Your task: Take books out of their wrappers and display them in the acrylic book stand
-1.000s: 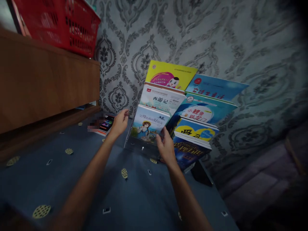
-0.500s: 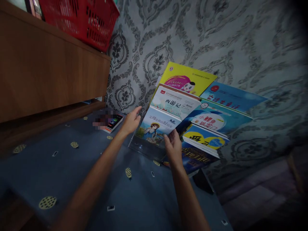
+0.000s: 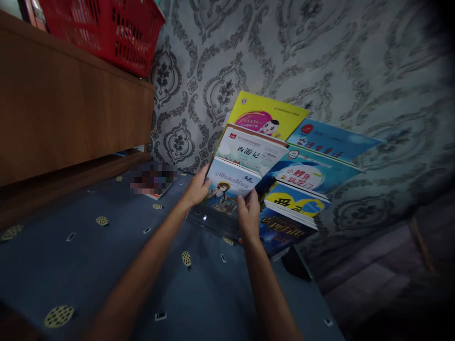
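A book with a girl in a yellow hat on its cover (image 3: 221, 185) leans at the front of a left-hand row of books, above a clear stand (image 3: 212, 221). My left hand (image 3: 197, 190) is at its left edge, with the fingertips partly hidden behind the edge. On the opposite edge, my right hand (image 3: 250, 214) has its thumb on the cover side. Behind it stand a white book (image 3: 250, 150) and a tall yellow book (image 3: 263, 110). Right of my right hand is a second row, with a dark blue book (image 3: 284, 232) at the front.
A patterned grey wall (image 3: 227, 61) rises behind the books. On the left are a wooden cabinet (image 3: 78, 104) and a red basket (image 3: 131, 42) on top. A partly blurred book (image 3: 156, 182) lies on the blue cloth (image 3: 135, 255). A dark wedge-shaped support (image 3: 296, 265) shows at right.
My left hand has moved in from beside the row and closed on the front book's left edge. My right hand has shifted slightly up along the right edge. The view has turned slightly.
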The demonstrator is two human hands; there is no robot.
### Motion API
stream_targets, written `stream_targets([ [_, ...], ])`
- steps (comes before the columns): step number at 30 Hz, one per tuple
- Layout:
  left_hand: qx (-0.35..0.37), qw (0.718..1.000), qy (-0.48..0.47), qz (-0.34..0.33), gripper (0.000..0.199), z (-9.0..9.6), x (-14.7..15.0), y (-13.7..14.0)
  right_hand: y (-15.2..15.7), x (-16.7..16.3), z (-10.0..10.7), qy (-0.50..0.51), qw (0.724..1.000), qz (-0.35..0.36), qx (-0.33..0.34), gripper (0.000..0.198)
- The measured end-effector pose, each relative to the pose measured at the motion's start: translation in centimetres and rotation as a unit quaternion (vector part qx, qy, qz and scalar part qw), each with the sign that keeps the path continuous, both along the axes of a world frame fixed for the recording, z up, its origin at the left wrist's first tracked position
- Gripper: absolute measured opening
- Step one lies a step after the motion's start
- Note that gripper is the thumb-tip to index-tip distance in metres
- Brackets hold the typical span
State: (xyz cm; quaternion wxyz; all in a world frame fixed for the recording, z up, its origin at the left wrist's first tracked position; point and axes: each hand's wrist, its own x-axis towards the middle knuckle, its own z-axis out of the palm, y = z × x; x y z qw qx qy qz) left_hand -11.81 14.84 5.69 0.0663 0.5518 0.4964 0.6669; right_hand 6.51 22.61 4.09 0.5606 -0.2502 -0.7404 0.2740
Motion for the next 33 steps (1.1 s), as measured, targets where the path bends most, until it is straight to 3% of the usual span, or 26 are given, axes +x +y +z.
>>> stream_targets([
  [5, -0.009, 1.0, 0.014, 0.009, 0.071, 0.4, 0.2, -0.3, -0.6, 0.1, 0.2, -0.026, 0.999, -0.002, 0.028, 0.064],
  [33, -0.03, 0.999, 0.012, 0.035, 0.071, 0.6, 0.7, -0.6, 0.0, 0.0, -0.8, -0.042, 0.998, -0.036, 0.034, 0.07],
])
